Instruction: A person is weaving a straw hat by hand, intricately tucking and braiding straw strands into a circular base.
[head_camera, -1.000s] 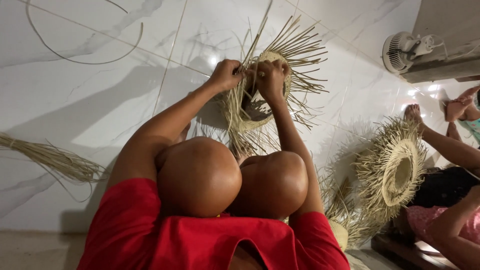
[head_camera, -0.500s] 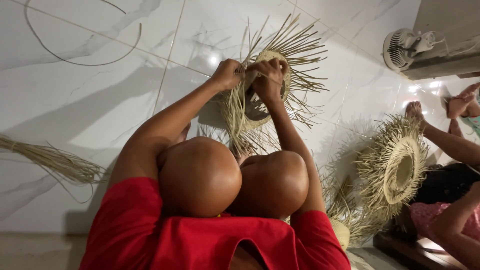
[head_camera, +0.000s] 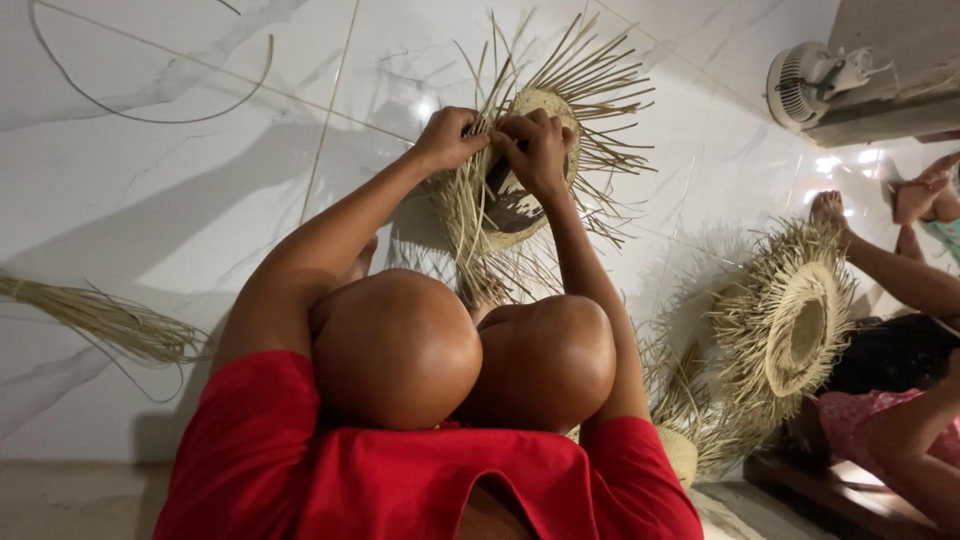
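Note:
A round woven straw piece (head_camera: 548, 108) with long loose strands fanning out stands on the white tiled floor beyond my raised knees. My left hand (head_camera: 447, 137) grips a bunch of its strands at the left rim. My right hand (head_camera: 541, 147) is closed on strands at the middle of the rim, touching the left hand. Loose strands hang down below both hands toward my feet.
A bundle of straw (head_camera: 100, 320) lies at the left. A thin curved cane (head_camera: 140, 110) lies far left. Another person (head_camera: 900, 300) at the right holds a second straw ring (head_camera: 795, 335). A small white fan (head_camera: 805, 80) sits at the far right. More straw (head_camera: 690, 420) lies by my right knee.
Both hands have kept working at the same spot on the rim, with only small finger shifts. The view has tilted slightly.

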